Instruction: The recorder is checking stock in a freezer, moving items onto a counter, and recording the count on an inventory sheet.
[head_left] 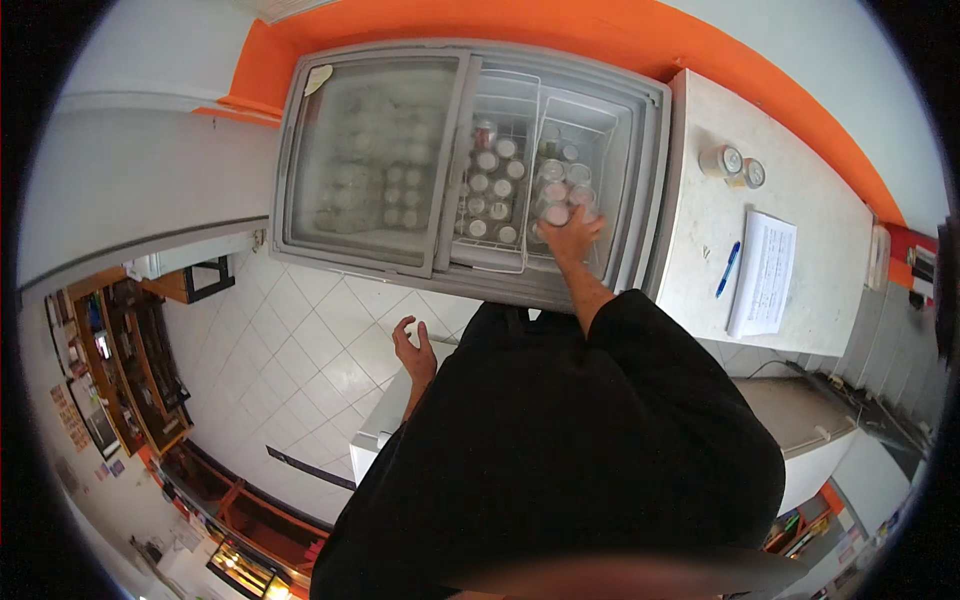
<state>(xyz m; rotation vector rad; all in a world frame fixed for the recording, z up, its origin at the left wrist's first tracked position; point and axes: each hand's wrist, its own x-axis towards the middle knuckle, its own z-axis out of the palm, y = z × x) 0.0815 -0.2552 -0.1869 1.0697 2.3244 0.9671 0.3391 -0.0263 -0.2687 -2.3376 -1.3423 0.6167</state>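
My right hand [572, 238] reaches into the open right side of a chest cooler. Its fingers are around a drink can [557, 215] at the near end of a cluster of cans in the right wire basket [580, 108]. The fingertips are partly hidden among the cans, whose pale round ends face up. In the middle basket, more upright cans [480, 184] stand in rows. My left hand [415, 352] hangs outside the cooler above the tiled floor, fingers apart and slightly curled, holding nothing.
A frosted sliding glass lid [375, 160] covers the cooler's left part. On the white counter [700, 225] to the right are two cans [722, 160], a blue pen [728, 270] and a written sheet of paper [765, 272]. Wooden shelves [125, 350] stand at the far left.
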